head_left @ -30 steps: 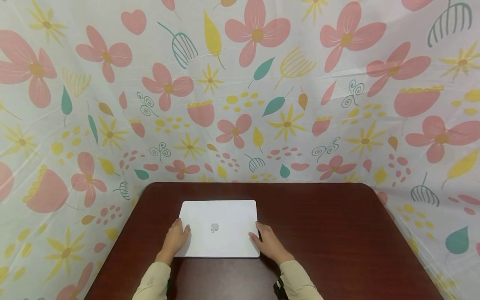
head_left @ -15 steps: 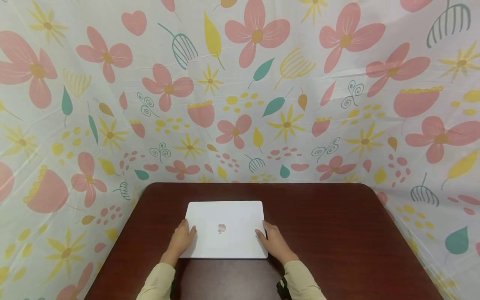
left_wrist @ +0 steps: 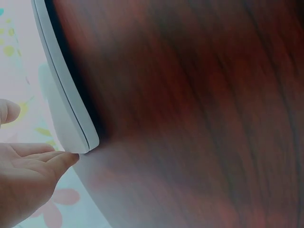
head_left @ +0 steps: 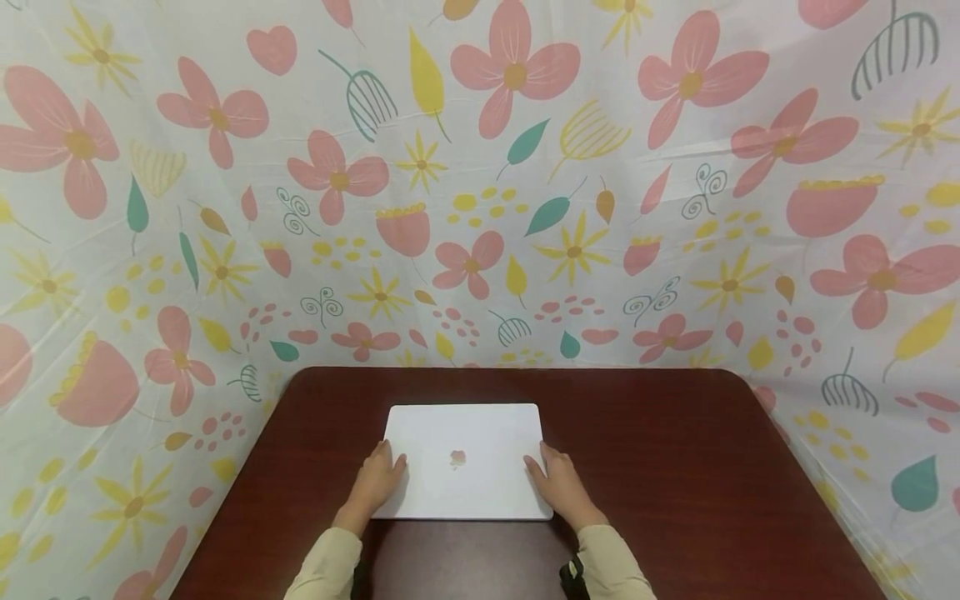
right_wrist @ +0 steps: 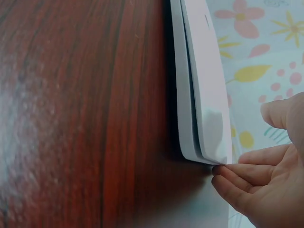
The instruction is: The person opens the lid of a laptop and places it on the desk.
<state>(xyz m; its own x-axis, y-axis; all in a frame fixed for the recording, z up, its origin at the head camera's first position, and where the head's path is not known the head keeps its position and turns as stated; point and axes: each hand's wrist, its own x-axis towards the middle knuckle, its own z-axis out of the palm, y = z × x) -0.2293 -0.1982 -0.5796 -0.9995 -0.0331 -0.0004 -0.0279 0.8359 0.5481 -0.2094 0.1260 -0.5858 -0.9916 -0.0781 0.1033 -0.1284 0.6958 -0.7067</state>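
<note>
On the brown bench (head_left: pixel 697 475), somewhat left of its middle, a white laptop (head_left: pixel 487 483) lies flat with its lid down and a small apple logo (head_left: pixel 457 459) near the centre. Both hands are at its sides. The left hand (head_left: pixel 378 479) is at the left edge, thumb out over the lid and apart from the fingers; in the left wrist view those fingers are fairly straight, tips touching the laptop by a corner. The right hand (head_left: pixel 564 483) mirrors it at the right edge, thumb spread away from the fingers, fingertips touching near a corner. Each grip is wide, bearing on the edge rather than wrapped round it. A dark seam (right_wrist: pixel 194 95) runs between the laptop's two halves, and shadow lies along its underside; whether all of it touches the bench, I cannot tell. Beige sleeves (head_left: pixel 330 562) cover both forearms, with a black strap (head_left: pixel 573 577) by the right one. Behind the bench and along its sides hangs white cloth (head_left: pixel 480 208) printed with pink and yellow flowers and green leaves.
</note>
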